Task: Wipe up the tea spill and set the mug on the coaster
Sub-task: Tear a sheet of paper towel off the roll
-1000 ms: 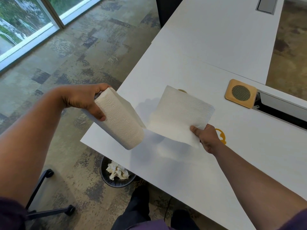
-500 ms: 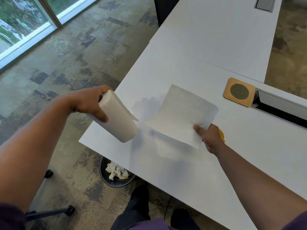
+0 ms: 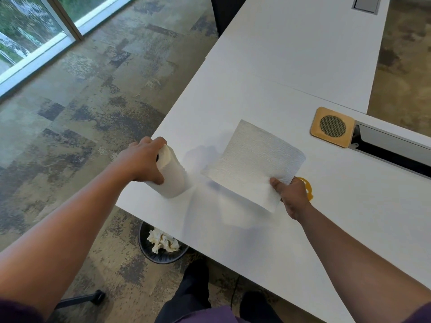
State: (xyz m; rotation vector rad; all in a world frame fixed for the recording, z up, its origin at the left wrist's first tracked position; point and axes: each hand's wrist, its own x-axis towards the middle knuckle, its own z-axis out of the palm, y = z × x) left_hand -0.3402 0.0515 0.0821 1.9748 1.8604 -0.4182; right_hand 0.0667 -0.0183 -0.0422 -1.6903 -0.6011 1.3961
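My left hand grips a white paper towel roll near the table's left corner, its lower end at or just above the white table. My right hand pinches the near corner of a loose paper towel sheet held flat a little above the table. An amber tea spill peeks out just right of that hand; most of it is hidden. A square wooden coaster with a round mesh centre lies at the far right. No mug is in view.
A black waste bin with crumpled paper stands on the floor under the table's near-left corner. A cable slot is cut into the table right of the coaster. A chair base sits on the carpet at lower left, by my legs.
My left hand has lowered the roll and swung it upright down to the table corner. The sheet in my right hand has stayed almost in place, now separate from the roll.
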